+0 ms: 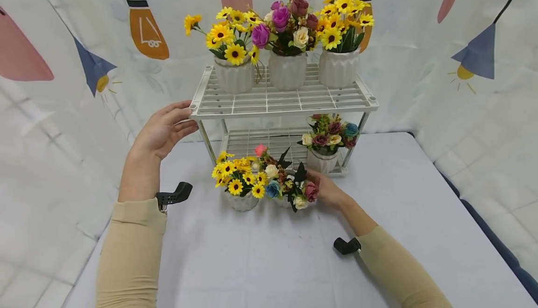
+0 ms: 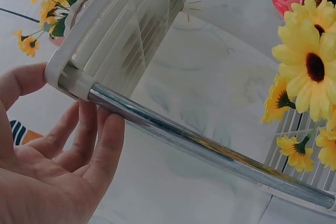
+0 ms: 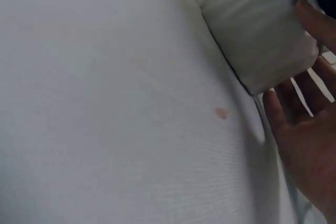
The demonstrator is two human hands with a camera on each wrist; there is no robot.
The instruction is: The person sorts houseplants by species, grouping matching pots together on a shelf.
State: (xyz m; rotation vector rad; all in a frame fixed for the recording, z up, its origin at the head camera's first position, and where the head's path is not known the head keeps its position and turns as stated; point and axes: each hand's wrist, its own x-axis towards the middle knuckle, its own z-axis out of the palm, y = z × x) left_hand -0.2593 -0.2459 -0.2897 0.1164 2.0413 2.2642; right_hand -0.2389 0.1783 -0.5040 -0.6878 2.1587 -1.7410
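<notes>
My left hand (image 1: 161, 130) holds the front left corner of a white two-tier rack (image 1: 269, 110). Seen from the left wrist, its thumb is at the corner and its fingers curl against the chrome post (image 2: 173, 132). Low in front of the rack, my right hand (image 1: 329, 192) grips a white pot (image 3: 257, 35) of mixed flowers (image 1: 290, 184), its thumb on one side and fingers around the other. Blooms hide part of that hand in the head view. Just left of it stands a white pot of yellow daisies (image 1: 241, 177).
Three potted arrangements stand on the top shelf: yellow daisies (image 1: 233, 77), purple and cream roses (image 1: 287, 67) and more daisies (image 1: 339, 67). On the lower shelf's right end sits another flower pot (image 1: 322, 161). A white cloth covers the table (image 1: 252, 261); a printed curtain (image 1: 420, 88) hangs behind.
</notes>
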